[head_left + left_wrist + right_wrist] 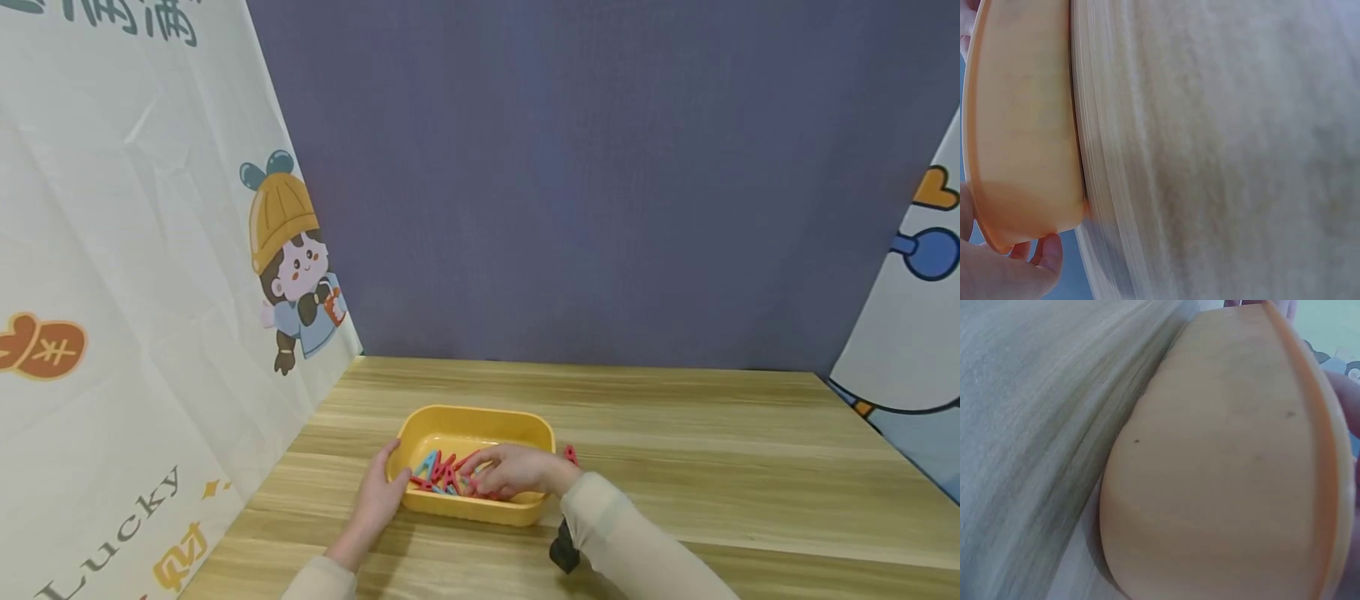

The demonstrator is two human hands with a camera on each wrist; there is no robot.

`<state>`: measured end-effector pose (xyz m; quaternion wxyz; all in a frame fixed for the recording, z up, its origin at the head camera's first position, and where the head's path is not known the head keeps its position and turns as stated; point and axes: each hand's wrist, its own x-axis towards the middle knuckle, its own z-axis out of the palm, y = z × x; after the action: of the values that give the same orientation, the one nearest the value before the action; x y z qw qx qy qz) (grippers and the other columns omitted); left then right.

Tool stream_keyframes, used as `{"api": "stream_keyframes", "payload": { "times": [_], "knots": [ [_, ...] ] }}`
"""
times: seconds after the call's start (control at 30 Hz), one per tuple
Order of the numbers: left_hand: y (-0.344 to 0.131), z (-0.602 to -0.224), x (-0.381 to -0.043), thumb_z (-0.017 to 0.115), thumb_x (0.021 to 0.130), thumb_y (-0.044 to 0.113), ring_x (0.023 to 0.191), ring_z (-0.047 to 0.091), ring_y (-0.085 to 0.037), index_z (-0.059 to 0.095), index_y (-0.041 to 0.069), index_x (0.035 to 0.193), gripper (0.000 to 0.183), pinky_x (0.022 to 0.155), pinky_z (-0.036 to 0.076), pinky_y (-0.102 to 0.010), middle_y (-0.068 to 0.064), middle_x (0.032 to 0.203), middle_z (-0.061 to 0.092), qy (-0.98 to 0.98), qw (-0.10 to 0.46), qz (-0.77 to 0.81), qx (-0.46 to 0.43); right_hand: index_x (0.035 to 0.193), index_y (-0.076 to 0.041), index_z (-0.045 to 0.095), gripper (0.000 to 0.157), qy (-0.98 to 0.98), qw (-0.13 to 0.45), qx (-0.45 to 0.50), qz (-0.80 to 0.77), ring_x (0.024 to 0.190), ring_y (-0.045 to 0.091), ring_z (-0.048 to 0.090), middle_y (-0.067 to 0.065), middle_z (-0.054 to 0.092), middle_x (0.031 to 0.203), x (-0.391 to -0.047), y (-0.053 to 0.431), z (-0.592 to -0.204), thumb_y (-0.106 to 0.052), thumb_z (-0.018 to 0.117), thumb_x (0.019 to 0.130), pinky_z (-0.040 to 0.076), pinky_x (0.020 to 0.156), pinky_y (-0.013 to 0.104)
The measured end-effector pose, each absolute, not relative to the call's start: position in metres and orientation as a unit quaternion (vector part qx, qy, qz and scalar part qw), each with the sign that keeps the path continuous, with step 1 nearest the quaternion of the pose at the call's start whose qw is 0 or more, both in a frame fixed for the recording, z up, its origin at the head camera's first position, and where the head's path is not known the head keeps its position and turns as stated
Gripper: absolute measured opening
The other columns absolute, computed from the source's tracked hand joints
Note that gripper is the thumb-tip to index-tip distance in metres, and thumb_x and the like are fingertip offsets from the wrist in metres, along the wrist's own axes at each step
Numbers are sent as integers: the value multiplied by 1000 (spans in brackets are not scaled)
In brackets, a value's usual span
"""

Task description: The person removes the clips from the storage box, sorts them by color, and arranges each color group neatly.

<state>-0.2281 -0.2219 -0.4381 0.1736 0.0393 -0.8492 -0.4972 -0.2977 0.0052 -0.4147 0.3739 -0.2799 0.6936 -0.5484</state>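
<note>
Head view: nearest the camera, two pale sleeves (637, 542) reach up from the bottom edge, a dark wrist-worn device (564, 550) under the right one. The left hand (380, 498) grips the left end of a yellow plastic tub (480, 423), thumb hooked over its rim, fingers against the outer wall. The right hand (513, 471) reaches over the near rim into the tub, fingers bent down among a heap of red and blue letter pieces (442, 475); whether it pinches one I cannot tell. The tub sits on the wooden table (712, 450), left of centre, its long axis running left to right, open side up. One red piece (571, 454) lies on the table just beside the tub's right end. A grey-blue wall stands behind, printed cartoon sheets on both sides.

Left wrist view: fingertips (1047, 253) curl close to the lens at the bottom left, round the rim of the tub (1022, 125), which rests on the blurred table (1229, 150).

Right wrist view: the tub's outer wall (1222, 481) fills the picture, against the table (1035, 412); a blurred finger (1346, 400) shows past the rim at right.
</note>
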Motion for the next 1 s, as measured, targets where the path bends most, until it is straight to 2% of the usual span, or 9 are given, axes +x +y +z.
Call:
{"api": "stream_keyframes", "payload": {
  "times": [0.23, 0.4, 0.53, 0.7, 0.83, 1.0],
  "knots": [
    [-221, -439, -228, 53, 86, -1, 125, 29, -47, 38, -8, 133, 49, 103, 22, -57, -32, 135, 34, -850, 160, -499, 46, 125, 5, 48, 40, 683, 353, -267, -581, 74, 17, 60, 11, 62, 99, -298, 19, -408, -6, 56, 87, 55, 67, 36],
    [-222, -439, -228, 51, 85, -2, 125, 29, -46, 39, -8, 133, 49, 103, 23, -56, -32, 135, 35, -852, 162, -496, 45, 129, 7, 43, 44, 661, 337, -254, -620, 80, 28, 64, 17, 60, 108, -298, 31, -403, -4, 54, 89, 55, 71, 41],
    [-222, -438, -226, 51, 85, -3, 125, 29, -46, 38, -9, 133, 49, 103, 23, -56, -31, 135, 35, -853, 162, -495, 41, 130, 9, 39, 45, 657, 315, -257, -635, 82, 30, 63, 17, 58, 111, -301, 42, -402, -3, 54, 89, 53, 75, 46],
    [-222, -437, -225, 51, 85, -3, 125, 29, -47, 38, -9, 132, 49, 103, 23, -56, -32, 135, 35, -853, 164, -494, 39, 130, 10, 37, 44, 652, 298, -244, -653, 81, 27, 63, 22, 56, 110, -306, 58, -401, -3, 53, 90, 53, 77, 43],
    [-222, -437, -225, 51, 85, -2, 125, 29, -47, 38, -9, 132, 49, 103, 23, -56, -32, 135, 35, -854, 166, -492, 41, 132, 11, 35, 47, 651, 288, -224, -666, 81, 29, 64, 26, 53, 101, -307, 67, -401, -3, 53, 90, 53, 77, 41],
    [-222, -436, -225, 51, 86, -3, 125, 29, -47, 38, -9, 132, 49, 103, 23, -56, -32, 135, 35, -855, 163, -490, 42, 132, 11, 34, 48, 648, 274, -213, -678, 79, 26, 64, 24, 53, 100, -307, 77, -401, -4, 53, 90, 54, 75, 37]
  ]
}}
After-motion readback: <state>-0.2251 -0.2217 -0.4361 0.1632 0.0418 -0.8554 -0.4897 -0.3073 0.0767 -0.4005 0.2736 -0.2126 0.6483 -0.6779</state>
